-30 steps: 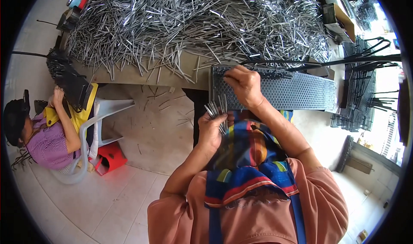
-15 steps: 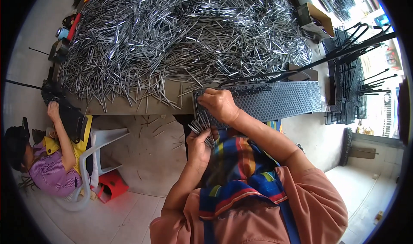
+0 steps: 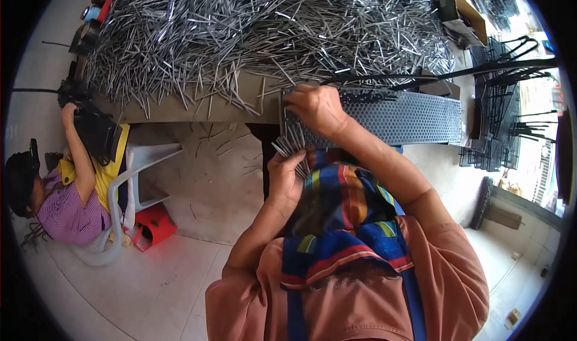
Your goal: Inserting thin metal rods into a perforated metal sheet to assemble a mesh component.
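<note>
A bundle of thin grey metal rods point(image 3: 291, 139) is gripped in my left hand point(image 3: 285, 177), just in front of the table edge, with the rods fanning upward. Beside it, a long black perforated metal panel point(image 3: 415, 117) lies on the table and extends to the right. My right hand point(image 3: 321, 109) is over the panel's left end with its fingers curled and pinched together. Whatever lies between those fingertips is hidden. Dark slender pieces run along the panel's far edge, behind my right hand.
A large heap of loose metal rods point(image 3: 252, 34) covers the table point(image 3: 162, 108). Long black bars point(image 3: 469, 72) cross toward black racks point(image 3: 500, 106) at right. An open cardboard box point(image 3: 463, 18) stands at the back right. Another person point(image 3: 75, 206) sits at left, near a red container point(image 3: 157, 225).
The whole view has shifted, so the table and panel appear higher in the picture. My hands keep nearly the same places at the panel's left end.
</note>
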{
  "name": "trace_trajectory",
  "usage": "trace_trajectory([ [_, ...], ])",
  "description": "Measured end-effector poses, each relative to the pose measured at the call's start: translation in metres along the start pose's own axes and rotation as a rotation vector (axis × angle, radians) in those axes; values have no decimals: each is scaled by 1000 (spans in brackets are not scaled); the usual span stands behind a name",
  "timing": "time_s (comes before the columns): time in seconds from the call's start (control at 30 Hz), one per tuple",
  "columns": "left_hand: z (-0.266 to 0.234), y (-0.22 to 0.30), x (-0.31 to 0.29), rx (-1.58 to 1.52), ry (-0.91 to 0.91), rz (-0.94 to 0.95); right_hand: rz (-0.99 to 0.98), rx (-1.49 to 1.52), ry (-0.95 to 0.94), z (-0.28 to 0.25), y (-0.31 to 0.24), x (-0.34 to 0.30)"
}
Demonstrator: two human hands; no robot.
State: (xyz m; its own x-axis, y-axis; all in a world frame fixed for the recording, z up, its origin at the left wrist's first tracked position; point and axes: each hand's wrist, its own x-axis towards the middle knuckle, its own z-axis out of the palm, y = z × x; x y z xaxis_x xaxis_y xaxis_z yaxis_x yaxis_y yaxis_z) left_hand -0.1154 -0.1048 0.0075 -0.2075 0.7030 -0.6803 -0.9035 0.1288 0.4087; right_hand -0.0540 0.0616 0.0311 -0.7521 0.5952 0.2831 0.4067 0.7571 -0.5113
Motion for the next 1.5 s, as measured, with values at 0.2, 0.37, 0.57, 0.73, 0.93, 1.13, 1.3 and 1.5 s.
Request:
trace_trajectory([
  [0.2, -2, -2, -5, -15, -41, 12, 494, 356, -160, -17, -3, -36],
  [0.37, 14, 1, -5, 72, -28, -44, 801, 806, -268, -25, -6, -49],
  [0.57, 1, -2, -9, 122, 56, -99, 703, 973, 331, -21, 0, -45],
  [0.73, -22, -29, -21, 345, -81, -65, 346, 544, 388, -16, 5, -37],
  [0.93, -9, -17, -26, 311, -54, -101, 278, 424, 352, -7, 8, -41],
  [1.13, 3, -9, -14, 267, -27, -38, 235, 224, 290, -6, 0, -35],
  [1.3, 4, -2, -5, 201, -33, -61, 170, 151, 195, -7, 1, -33],
  [1.5, 18, 4, -4, 170, -91, -83, 615, 571, -299, -20, 7, -55],
])
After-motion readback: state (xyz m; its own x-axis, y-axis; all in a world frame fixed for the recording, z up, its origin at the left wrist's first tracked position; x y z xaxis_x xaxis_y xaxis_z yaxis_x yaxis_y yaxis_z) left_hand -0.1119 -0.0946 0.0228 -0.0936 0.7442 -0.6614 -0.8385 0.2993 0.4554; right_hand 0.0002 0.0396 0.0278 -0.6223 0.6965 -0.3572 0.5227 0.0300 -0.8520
